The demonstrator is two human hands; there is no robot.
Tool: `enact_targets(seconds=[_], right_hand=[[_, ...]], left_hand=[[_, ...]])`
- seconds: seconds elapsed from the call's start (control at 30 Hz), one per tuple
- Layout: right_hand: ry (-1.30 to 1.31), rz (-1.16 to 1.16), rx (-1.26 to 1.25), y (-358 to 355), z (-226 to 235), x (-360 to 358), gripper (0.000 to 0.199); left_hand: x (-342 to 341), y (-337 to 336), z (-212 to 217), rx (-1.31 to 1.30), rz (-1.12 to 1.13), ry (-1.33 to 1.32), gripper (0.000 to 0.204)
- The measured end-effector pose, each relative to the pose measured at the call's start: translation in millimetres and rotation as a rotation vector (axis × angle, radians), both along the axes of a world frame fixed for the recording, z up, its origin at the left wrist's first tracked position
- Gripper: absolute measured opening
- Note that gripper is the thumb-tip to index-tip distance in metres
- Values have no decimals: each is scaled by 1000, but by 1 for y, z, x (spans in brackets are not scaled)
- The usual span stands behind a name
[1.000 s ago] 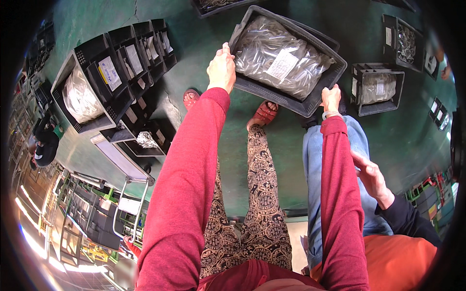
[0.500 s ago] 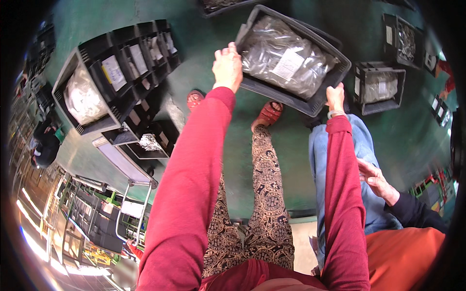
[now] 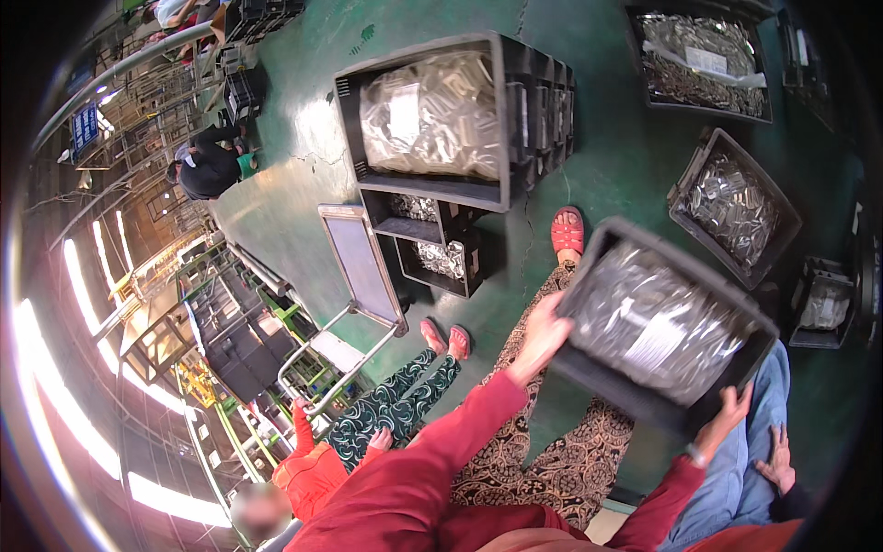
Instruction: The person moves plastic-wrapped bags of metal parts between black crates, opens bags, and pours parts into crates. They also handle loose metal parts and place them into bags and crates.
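On my feed, the black crate [image 3: 621, 391] is between three and four o'clock, my left hand [image 3: 541, 339] clasping its nine-o'clock end, my right hand [image 3: 723, 421] its five-o'clock corner, clear bag [image 3: 635, 304] inside.

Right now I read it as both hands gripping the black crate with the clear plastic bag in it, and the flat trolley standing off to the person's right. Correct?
Not quite: the head view shows the flat trolley to the person's left. The left hand and right hand do grip the black crate with the clear plastic bag in it.
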State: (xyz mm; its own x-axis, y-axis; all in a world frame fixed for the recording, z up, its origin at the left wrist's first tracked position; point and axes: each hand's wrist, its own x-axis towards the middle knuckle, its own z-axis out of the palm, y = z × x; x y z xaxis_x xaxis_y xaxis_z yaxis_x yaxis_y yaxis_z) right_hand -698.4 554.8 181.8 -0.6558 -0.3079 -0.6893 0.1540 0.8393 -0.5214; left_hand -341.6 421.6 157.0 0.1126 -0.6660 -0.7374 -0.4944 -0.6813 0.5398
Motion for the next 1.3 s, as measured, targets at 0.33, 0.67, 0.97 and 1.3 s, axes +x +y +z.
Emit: enact_targets(seconds=[0.33, 0.67, 0.97, 1.3], right_hand=[[-205, 494, -529, -157, 255, 290, 61], [-360, 493, -844, -234, 277, 382, 70], [-80, 506, -606, -246, 203, 335, 70], [-8, 482, -238, -171, 123, 289, 52]], left_hand=[[293, -26, 104, 66, 634, -23, 22], [404, -103, 180, -135, 700, -51, 37], [355, -130, 184, -206, 757, -49, 14], [286, -91, 129, 23, 747, -31, 85]])
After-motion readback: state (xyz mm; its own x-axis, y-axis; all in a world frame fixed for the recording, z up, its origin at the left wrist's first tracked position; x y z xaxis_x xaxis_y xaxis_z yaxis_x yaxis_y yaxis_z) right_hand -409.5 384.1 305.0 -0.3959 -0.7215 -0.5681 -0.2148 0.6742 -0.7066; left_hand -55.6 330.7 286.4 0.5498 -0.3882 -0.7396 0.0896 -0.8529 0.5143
